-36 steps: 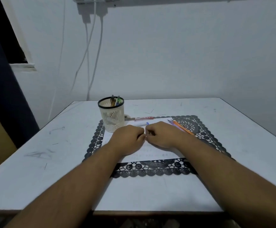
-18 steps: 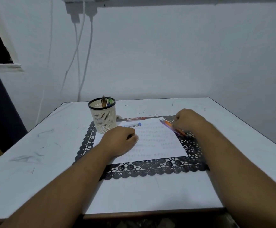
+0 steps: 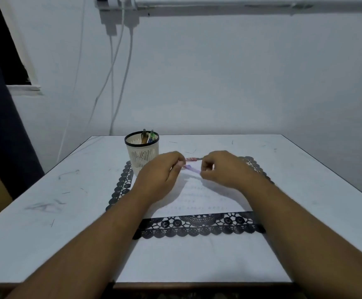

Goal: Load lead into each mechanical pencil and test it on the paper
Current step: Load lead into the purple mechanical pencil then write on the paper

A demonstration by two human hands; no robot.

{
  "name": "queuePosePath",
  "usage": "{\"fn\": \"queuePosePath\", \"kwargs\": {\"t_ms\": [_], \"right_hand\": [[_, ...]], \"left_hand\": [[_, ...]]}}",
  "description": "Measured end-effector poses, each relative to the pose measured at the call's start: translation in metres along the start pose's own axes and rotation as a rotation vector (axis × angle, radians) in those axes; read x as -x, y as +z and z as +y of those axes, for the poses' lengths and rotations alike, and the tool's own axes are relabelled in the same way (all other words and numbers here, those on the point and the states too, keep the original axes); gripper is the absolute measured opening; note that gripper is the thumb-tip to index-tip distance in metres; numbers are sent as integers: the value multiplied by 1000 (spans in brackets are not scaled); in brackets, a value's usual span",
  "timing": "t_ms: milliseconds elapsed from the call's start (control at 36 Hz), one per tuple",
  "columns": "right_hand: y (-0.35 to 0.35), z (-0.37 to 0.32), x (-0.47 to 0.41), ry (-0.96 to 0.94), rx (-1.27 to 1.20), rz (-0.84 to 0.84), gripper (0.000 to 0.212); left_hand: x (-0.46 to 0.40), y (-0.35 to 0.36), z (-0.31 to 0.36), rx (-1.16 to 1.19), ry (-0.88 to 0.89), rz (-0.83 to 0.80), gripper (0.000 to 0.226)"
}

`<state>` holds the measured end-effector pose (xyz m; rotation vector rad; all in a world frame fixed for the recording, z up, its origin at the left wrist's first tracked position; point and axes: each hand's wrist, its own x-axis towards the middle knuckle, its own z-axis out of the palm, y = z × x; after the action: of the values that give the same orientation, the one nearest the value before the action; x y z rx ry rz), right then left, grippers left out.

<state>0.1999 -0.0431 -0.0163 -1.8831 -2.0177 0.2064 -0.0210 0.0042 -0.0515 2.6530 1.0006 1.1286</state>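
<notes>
A purple mechanical pencil (image 3: 190, 168) is held between both hands above the white paper (image 3: 199, 197). My left hand (image 3: 160, 175) pinches its far end and my right hand (image 3: 221, 169) grips its near end with curled fingers. A red-and-white lead case (image 3: 192, 159) lies on the table just behind the hands. The paper carries rows of faint pencil marks and lies on a black lace placemat (image 3: 197, 227).
A cream mesh pen cup (image 3: 142, 152) with several pens stands at the mat's back left corner. The white table (image 3: 46, 201) ends at a front edge near my forearms. Cables hang down the wall behind.
My right hand came back from the mat's right side with the purple pencil. My left hand lifted off the paper and took hold of the pencil's other end.
</notes>
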Motion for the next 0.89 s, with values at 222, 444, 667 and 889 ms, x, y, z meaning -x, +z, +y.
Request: {"fn": "queuePosePath", "kwargs": {"t_ms": [222,444,667,889], "right_hand": [[48,-27,-8,-226,150,1,12],[26,13,-10,-51,-186,-100,15],[31,12,-12,-14,-178,-88,8],[31,1,-7,-42,-201,-93,6]], "left_hand": [[3,-8,-8,37,-28,-215,16],[2,-6,-13,13,-143,-324,13],[3,-5,-12,-58,-149,-316,7],[0,-3,-17,-89,-179,-322,9]]}}
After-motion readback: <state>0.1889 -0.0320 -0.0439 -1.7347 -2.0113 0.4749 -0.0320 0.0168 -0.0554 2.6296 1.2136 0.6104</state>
